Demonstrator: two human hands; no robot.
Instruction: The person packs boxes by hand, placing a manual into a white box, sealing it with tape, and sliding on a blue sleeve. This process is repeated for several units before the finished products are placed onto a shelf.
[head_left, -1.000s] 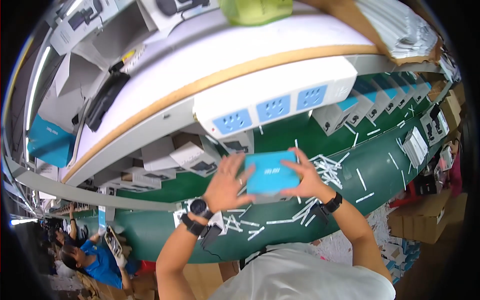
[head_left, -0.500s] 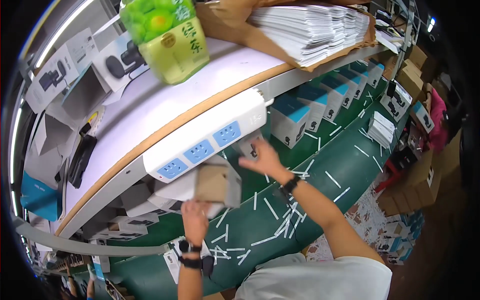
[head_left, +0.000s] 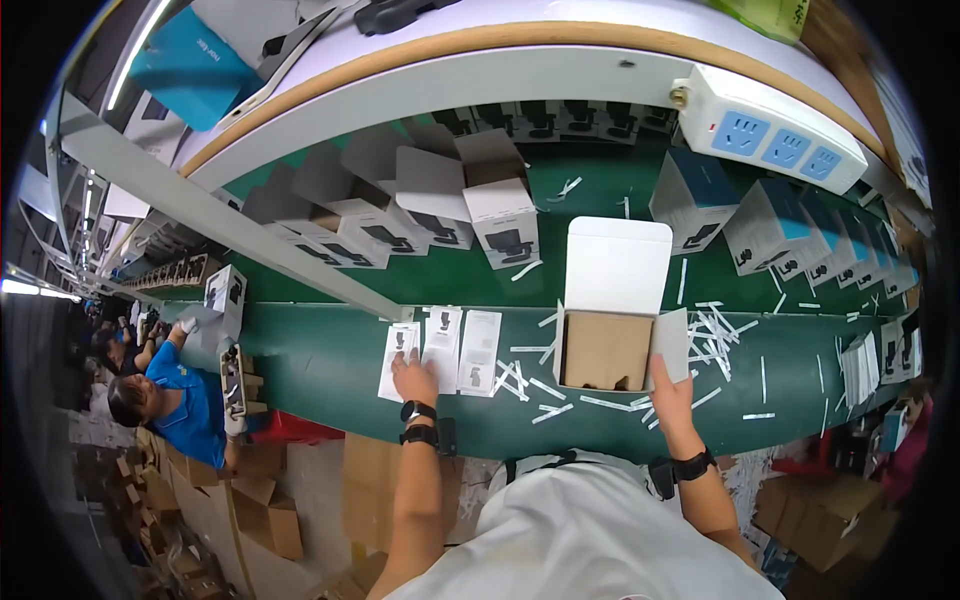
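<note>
Fingers (head_left: 408,362) press flat leaflets (head_left: 441,350) beside open cardboard box (head_left: 610,335).

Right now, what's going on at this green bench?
A person stands at a green work table. Their right hand steadies an open white cardboard box with a brown inside, lid flap up. Their left hand rests on the white printed leaflets lying beside it. More white boxes stand behind.

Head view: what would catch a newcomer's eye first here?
The open white carton stands mid-frame on the green belt, its lid raised, with the right hand at its side flap. To its left, the left hand rests on three leaflets. Rows of boxes fill the belt behind.
</note>
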